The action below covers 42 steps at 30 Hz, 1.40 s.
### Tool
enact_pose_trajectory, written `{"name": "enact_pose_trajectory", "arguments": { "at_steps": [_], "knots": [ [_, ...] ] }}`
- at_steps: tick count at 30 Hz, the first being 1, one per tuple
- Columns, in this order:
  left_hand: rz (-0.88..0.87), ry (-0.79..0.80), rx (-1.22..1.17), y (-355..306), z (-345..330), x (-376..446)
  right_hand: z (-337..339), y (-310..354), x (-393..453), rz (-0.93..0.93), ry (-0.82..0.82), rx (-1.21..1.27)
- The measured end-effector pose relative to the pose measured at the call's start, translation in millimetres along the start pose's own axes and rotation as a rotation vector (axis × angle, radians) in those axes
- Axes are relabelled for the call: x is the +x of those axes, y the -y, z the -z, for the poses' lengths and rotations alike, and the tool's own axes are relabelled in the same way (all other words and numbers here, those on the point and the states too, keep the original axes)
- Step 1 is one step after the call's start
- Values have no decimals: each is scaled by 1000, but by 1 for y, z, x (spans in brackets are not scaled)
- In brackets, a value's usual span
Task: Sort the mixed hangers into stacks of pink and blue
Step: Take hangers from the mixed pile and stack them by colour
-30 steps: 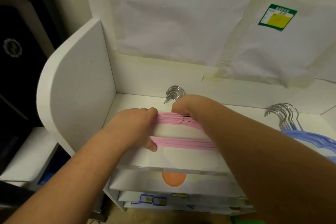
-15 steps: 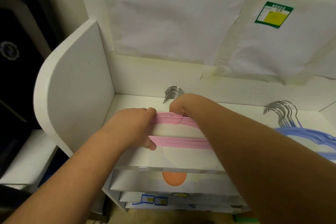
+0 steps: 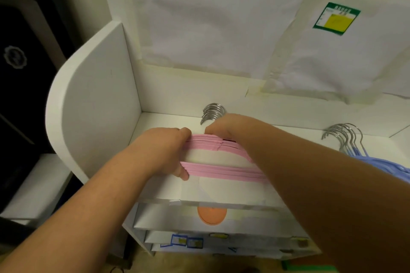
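Hangers are already split by colour, so I judge the sort nearly finished and this step to be only tidying. Against the frames from a second ago almost nothing differs: both of my hands sit in the same places on the pink stack, and only the view has drifted a touch. That stillness tells me the pile is being squared up rather than added to.

Starting at the left, a white side panel (image 3: 93, 104) with a rounded top corner walls in the shelf (image 3: 168, 122), smooth and matte. My left hand (image 3: 164, 153) grips the left end of the pink stack (image 3: 221, 170), fingers over the upper arms and thumb curled under the lower bar, so the bundle is squeezed between them. The pink hangers look thin, flat and velvety, their edges slightly stepped where they are not yet flush. Behind them their metal hooks (image 3: 213, 112) fan out in shiny grey arcs.

My right hand (image 3: 221, 127) presses down at the necks just below those hooks; its fingers are curled out of sight, so I cannot tell whether they pinch or merely push.

Further right, well apart on the same shelf, lies the blue stack (image 3: 377, 165), pale lavender-blue with looser, splayed steel hooks. Crinkled white plastic sheeting (image 3: 221, 17) hangs behind
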<state>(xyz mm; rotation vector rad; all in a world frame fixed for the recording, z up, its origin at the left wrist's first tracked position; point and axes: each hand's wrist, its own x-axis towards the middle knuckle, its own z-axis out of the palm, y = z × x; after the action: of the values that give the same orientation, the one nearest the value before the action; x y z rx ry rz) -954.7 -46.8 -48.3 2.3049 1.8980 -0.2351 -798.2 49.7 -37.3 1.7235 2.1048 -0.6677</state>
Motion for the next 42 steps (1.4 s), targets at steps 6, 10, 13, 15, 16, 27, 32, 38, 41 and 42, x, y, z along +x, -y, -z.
{"name": "enact_pose_trajectory", "arguments": {
  "at_steps": [6,10,13,15,16,27,32,38,41,42],
  "knots": [
    [-4,2,-2,2,0,1,14,-65,-58,180,35,-23],
    [-27,-6,10,6,-2,3,-12,-108,-93,249,-44,-155],
    [-19,12,-12,3,-1,2,-37,-118,-82,315,-220,-148],
    [-16,30,-28,8,-4,-2,-39,-121,-80,343,-285,-166],
    [-12,37,-32,12,-5,-4,-40,-123,-80,358,-304,-178],
    [51,48,-142,28,-7,-12,-35,-151,-81,315,-196,-57],
    [89,27,-104,31,-6,-11,-34,-157,-79,383,-262,-129],
    [99,5,-83,29,-4,-11,-37,-158,-75,420,-303,-121],
    [101,-17,-76,26,-4,-15,-39,-158,-74,412,-300,-93],
    [100,-18,-77,27,-4,-15,-38,-159,-74,405,-292,-83]
  ]
}}
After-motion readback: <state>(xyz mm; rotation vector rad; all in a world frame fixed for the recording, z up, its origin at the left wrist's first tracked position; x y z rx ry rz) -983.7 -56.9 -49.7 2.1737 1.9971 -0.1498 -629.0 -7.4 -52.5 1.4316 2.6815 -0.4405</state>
